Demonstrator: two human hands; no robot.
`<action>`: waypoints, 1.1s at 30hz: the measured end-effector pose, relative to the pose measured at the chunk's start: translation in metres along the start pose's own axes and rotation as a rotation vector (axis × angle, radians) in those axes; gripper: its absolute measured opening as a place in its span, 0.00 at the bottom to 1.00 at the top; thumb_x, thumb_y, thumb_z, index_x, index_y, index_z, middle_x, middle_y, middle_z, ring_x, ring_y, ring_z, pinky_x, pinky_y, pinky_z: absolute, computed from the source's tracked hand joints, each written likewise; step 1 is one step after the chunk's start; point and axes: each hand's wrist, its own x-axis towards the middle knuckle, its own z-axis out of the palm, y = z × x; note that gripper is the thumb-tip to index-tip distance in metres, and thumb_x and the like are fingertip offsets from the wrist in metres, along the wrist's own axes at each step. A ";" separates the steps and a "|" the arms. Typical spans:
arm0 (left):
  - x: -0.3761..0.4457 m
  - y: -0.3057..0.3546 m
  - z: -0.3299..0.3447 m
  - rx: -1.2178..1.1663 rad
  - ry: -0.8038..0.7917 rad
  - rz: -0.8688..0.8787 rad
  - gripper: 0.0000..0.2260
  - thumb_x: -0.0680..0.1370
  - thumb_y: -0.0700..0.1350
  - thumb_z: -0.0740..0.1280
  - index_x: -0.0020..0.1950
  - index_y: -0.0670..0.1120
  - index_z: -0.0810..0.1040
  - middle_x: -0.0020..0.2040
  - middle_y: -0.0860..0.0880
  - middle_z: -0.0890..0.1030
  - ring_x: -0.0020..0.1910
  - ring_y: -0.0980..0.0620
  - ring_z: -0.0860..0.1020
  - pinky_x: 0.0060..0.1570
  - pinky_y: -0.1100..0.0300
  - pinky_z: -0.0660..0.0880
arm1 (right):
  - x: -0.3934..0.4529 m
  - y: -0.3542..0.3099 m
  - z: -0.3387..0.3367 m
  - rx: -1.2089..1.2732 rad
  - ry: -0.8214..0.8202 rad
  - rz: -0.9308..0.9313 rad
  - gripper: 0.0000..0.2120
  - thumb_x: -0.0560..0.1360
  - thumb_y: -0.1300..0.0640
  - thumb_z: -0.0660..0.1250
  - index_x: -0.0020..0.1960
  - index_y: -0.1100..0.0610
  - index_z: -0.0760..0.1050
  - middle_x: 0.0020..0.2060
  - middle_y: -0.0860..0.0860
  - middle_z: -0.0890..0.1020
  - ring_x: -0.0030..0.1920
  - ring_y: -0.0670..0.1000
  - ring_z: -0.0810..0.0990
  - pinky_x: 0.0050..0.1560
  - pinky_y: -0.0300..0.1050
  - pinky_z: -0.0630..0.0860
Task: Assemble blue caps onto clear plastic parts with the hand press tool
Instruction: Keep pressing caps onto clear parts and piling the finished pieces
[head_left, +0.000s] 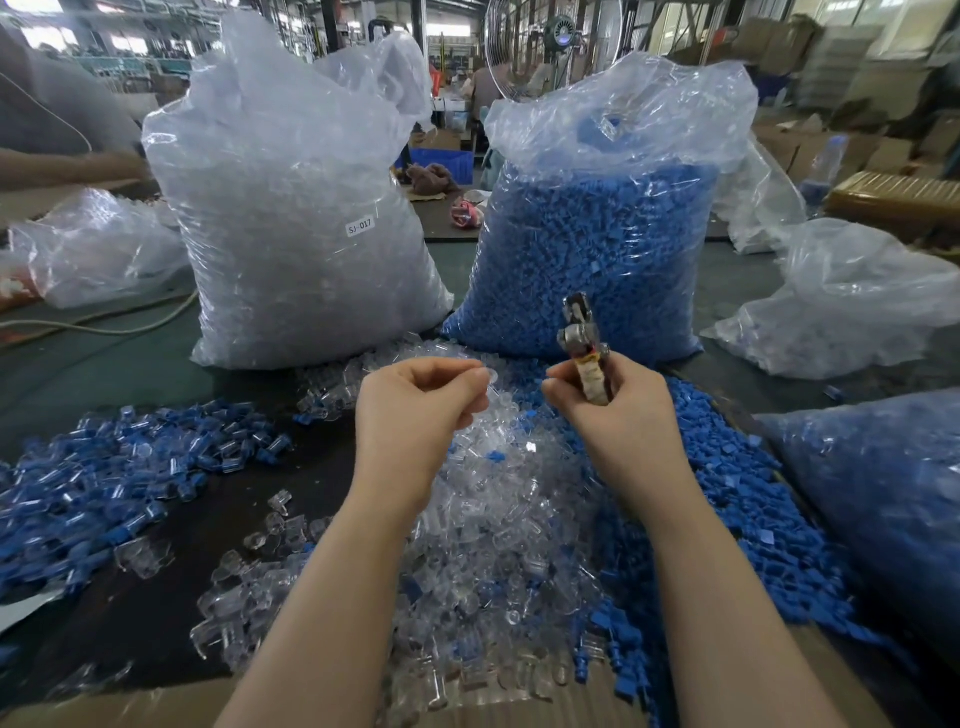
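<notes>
Left hand (415, 400) pinched a clear plastic part (491, 378) at its fingertips, raised above the loose clear pile (493, 519). Right hand (613, 400) was clamped round the hand press tool (582, 343), head up and tilted, just beside the part. No blue cap visible on it. Judged step: loading. Next move calls for a cap from the blue heap (737, 499), seated squarely before squeezing. Finished pieces (130, 467) lay well left.

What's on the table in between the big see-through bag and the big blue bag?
In the head view, loose clear plastic parts spill into the gap at the foot of the clear bag and the blue bag.
</notes>
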 end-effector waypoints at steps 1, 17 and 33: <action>-0.001 0.000 0.003 -0.034 0.002 -0.018 0.01 0.73 0.40 0.75 0.43 0.44 0.85 0.35 0.46 0.85 0.35 0.55 0.84 0.36 0.65 0.79 | -0.001 -0.001 0.000 0.042 -0.025 -0.021 0.06 0.74 0.58 0.74 0.42 0.48 0.80 0.37 0.41 0.83 0.38 0.39 0.80 0.39 0.31 0.75; -0.008 -0.002 0.019 -0.045 0.017 0.048 0.05 0.72 0.39 0.75 0.39 0.49 0.85 0.34 0.49 0.85 0.37 0.53 0.84 0.38 0.63 0.78 | -0.004 -0.009 0.010 -0.052 0.019 -0.083 0.04 0.74 0.54 0.72 0.41 0.52 0.78 0.31 0.46 0.80 0.34 0.44 0.77 0.37 0.46 0.75; -0.012 -0.007 0.023 0.266 0.102 0.367 0.05 0.71 0.42 0.76 0.40 0.52 0.84 0.34 0.61 0.83 0.35 0.65 0.81 0.35 0.74 0.73 | -0.005 -0.017 0.008 0.082 -0.090 -0.023 0.06 0.74 0.60 0.70 0.40 0.50 0.80 0.35 0.50 0.84 0.37 0.50 0.81 0.43 0.53 0.79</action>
